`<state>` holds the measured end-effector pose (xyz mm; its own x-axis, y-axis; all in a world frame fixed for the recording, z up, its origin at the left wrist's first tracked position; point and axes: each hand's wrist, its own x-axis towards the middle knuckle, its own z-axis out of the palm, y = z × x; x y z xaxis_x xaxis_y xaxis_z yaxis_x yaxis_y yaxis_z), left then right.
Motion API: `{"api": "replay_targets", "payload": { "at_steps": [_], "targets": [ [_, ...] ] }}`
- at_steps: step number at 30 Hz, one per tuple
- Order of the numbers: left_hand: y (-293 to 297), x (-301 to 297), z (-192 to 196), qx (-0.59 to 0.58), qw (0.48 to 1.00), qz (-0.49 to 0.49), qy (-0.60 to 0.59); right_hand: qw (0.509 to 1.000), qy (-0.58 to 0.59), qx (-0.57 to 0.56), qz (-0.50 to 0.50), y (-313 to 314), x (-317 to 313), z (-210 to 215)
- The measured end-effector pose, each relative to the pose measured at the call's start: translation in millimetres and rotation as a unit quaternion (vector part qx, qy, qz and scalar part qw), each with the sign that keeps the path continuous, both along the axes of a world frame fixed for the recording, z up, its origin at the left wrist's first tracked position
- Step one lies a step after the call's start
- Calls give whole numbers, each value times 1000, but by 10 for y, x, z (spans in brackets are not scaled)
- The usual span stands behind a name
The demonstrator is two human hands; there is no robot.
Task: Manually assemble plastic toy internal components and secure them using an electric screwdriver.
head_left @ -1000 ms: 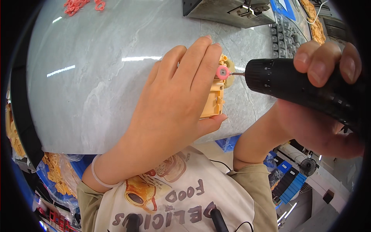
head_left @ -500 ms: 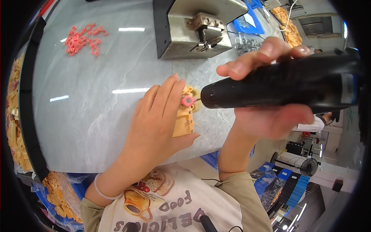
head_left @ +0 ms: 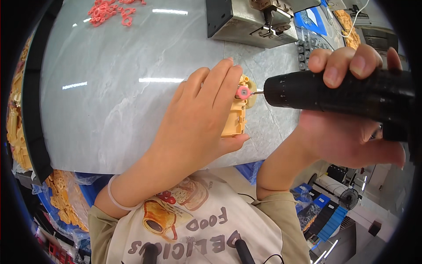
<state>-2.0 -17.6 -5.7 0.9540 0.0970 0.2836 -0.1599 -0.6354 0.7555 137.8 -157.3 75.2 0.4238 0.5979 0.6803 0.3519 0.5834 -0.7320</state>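
Note:
My left hand (head_left: 200, 112) lies over a yellow plastic housing (head_left: 235, 123) on the grey table, its thumb and fingers gripping the part at both sides. A pink ring-shaped piece (head_left: 243, 92) with a dark centre sits on the housing, beside my fingertips. In my right hand (head_left: 351, 132) is a black electric screwdriver (head_left: 334, 94), fingers wrapped round its body. Its thin bit (head_left: 258, 93) points left, and the tip meets a spot at the pink piece's right edge; whether a screw is there is too small to tell.
Several loose pink pieces (head_left: 103, 12) lie in a pile at the far left. A metal fixture (head_left: 246, 26) stands at the back, with a blue tray (head_left: 310, 21) to its right. A black raised edge (head_left: 33, 119) borders the table's left; bins of yellow parts (head_left: 66, 202) stand below it.
The view has shifted, so the table things appear higher and the hands farther right. The screwdriver's bit still points at the pink piece; the right hand's fingers have moved on the tool.

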Motion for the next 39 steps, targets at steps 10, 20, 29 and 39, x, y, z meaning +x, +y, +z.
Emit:
{"api": "replay_targets", "payload": {
  "at_steps": [10,20,29,39],
  "targets": [
    [-4,-34,2,3,1000,8,14,998,25,-21,-51,143,-183,63],
    [-9,-22,23,-7,1000,1,25,997,30,-22,-65,233,-223,-13],
    [0,-8,14,-32,999,-2,33,995,31,-56,-75,182,-260,-61],
    [64,27,109,-26,997,-15,73,990,47,-94,-99,29,-232,-124]
  ]
}}
